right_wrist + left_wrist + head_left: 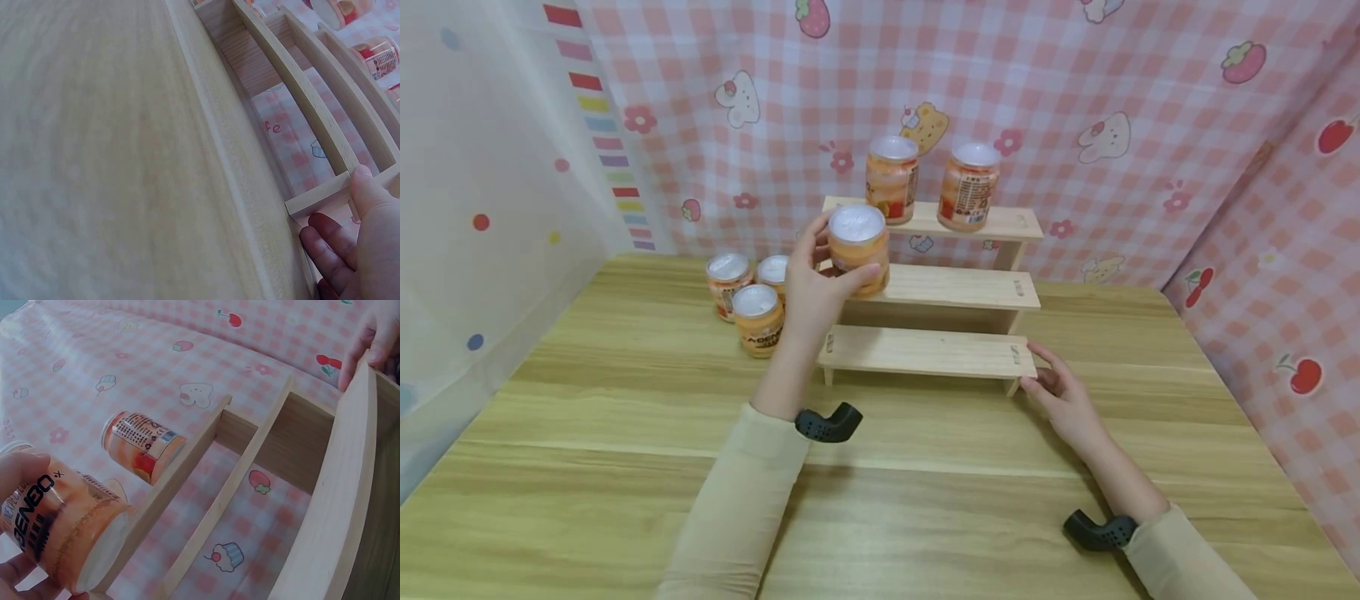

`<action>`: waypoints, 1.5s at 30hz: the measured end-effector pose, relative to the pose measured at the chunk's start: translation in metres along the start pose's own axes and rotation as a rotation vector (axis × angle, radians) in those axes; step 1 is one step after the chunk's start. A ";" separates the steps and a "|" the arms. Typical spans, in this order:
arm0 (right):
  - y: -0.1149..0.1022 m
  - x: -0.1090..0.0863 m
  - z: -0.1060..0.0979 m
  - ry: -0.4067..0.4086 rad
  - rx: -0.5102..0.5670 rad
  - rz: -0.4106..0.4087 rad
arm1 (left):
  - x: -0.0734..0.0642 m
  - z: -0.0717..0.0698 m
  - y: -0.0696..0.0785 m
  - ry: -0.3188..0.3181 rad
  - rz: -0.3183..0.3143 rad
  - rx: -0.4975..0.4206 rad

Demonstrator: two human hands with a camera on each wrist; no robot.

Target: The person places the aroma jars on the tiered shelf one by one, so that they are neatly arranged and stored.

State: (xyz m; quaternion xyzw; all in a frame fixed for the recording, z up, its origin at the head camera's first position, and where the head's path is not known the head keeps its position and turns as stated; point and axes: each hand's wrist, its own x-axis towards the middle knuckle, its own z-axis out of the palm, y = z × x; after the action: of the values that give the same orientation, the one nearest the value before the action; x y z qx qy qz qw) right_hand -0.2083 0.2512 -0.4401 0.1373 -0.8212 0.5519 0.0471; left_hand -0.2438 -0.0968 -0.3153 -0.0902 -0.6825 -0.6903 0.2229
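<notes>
In the head view my left hand (815, 293) grips an orange-labelled can (863, 252) with a silvery lid, thumb in front and fingers round its left side. The can is upright, in front of the left part of a three-step wooden shelf (925, 348), overlapping its upper two boards. Dark lettering shows on this can (47, 519) in the left wrist view. My right hand (1066, 407) holds the right end of the lowest board. Up close in the right wrist view, the thumb presses the board's end (350, 165), with the other fingers bent below beside the leg.
Two similar cans, one left (892, 182) and one right (968, 187), stand on the top board. Three more, including a front one (758, 323), cluster on the wooden table (925, 517) left of the shelf. A pink checked cloth (820, 92) hangs behind.
</notes>
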 end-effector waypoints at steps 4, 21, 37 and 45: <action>-0.002 -0.001 -0.001 0.009 0.001 0.010 | 0.003 0.010 -0.006 0.011 0.017 0.022; 0.002 0.000 -0.002 -0.010 0.003 -0.012 | 0.012 0.037 -0.023 0.047 -0.021 -0.048; 0.000 0.001 0.000 -0.011 0.020 -0.026 | 0.016 0.043 -0.029 0.054 -0.055 -0.012; 0.000 0.001 0.000 -0.006 0.015 -0.022 | 0.017 0.043 -0.033 0.045 -0.047 0.001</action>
State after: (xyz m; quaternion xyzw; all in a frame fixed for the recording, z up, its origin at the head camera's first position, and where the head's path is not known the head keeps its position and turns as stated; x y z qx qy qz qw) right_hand -0.2095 0.2511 -0.4400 0.1482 -0.8155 0.5572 0.0497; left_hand -0.2811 -0.0583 -0.3352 -0.0585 -0.6794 -0.6968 0.2222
